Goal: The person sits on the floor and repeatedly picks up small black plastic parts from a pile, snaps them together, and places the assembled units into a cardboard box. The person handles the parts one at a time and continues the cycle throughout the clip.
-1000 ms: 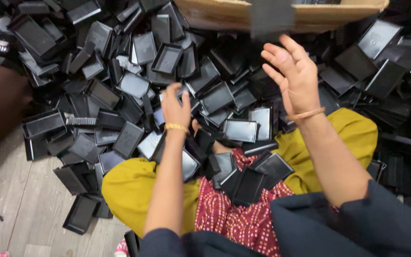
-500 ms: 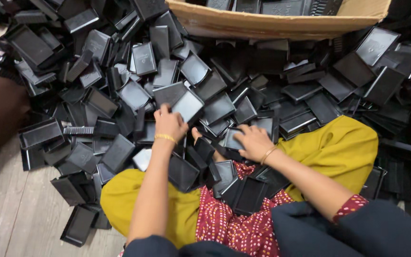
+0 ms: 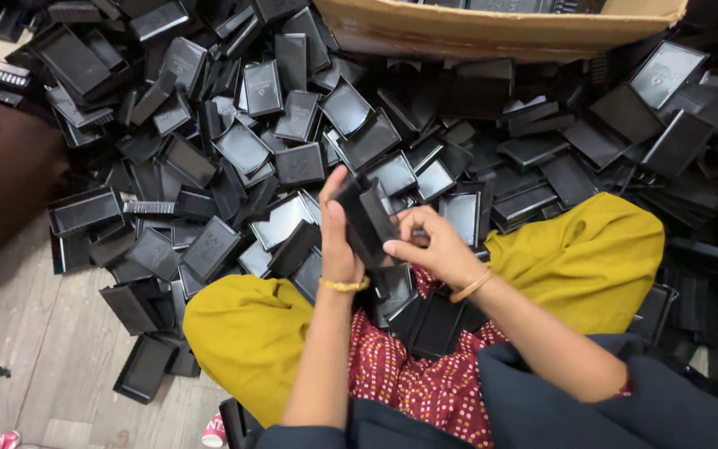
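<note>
My left hand [image 3: 338,241] and right hand [image 3: 430,249] together clasp 1 black tray [image 3: 367,216] above the heap of trays [image 3: 234,141].

I sit on the floor [image 3: 35,366] with my knees spread, and a heap of trays [image 3: 234,141] spreads before me and out to both sides. My left hand [image 3: 338,241] and right hand [image 3: 434,249] meet over my lap, a tray [image 3: 367,214] upright between them. More trays [image 3: 430,320] lie in my lap below them. A cardboard box [image 3: 492,29] stands behind the heap, straight ahead. A few loose trays [image 3: 145,366] lie on the floor beside my left knee.
</note>
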`<state>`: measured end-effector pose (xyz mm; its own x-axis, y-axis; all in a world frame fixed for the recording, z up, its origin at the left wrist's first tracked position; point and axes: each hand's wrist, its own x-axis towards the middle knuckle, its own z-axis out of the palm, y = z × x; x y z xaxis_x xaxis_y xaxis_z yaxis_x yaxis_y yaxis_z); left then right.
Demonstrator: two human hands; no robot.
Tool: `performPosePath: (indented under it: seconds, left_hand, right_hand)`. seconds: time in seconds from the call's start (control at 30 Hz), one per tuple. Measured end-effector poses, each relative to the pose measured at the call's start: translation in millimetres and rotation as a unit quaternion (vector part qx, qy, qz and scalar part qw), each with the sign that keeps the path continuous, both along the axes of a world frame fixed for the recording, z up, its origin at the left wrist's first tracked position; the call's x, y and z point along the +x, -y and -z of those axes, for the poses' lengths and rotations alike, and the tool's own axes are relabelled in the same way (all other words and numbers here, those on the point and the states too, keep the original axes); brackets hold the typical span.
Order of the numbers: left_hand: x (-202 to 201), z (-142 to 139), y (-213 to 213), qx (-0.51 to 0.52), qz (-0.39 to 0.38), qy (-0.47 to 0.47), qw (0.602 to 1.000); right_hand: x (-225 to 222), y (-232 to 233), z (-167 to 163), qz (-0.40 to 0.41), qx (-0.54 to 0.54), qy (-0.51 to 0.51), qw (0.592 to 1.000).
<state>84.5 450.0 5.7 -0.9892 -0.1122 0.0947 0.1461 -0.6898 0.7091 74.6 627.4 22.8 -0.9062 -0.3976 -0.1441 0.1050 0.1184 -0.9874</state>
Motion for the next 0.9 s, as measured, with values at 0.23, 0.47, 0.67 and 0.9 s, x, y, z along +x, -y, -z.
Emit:
performPosePath:
  seconds: [0.23,0.47,0.67,0.9]
  left_hand:
    - [0.8,11.3,-17.6,0.107,0.008,0.027,0.994]
    - [10.8,16.4,-18.3,-0.098,-0.054,0.025,0.993]
    - [12.8,9.4,17.0,-0.460,-0.249,0.021,0.852]
    - [6.3,25.2,15.9,-0.429,-0.257,0.168,0.850]
  right_hand:
    - [24.7,9.2,-37.7,0.056,0.030,-0.138,0.988]
    - [28.7,3.6,-40.6,-0.030,0.048,0.026,0.998]
    - [41.7,-1.5,-33.3,-0.019,0.049,0.109,0.993]
    - [34.8,11.8,-42.9,0.024,0.215,-0.122,0.969]
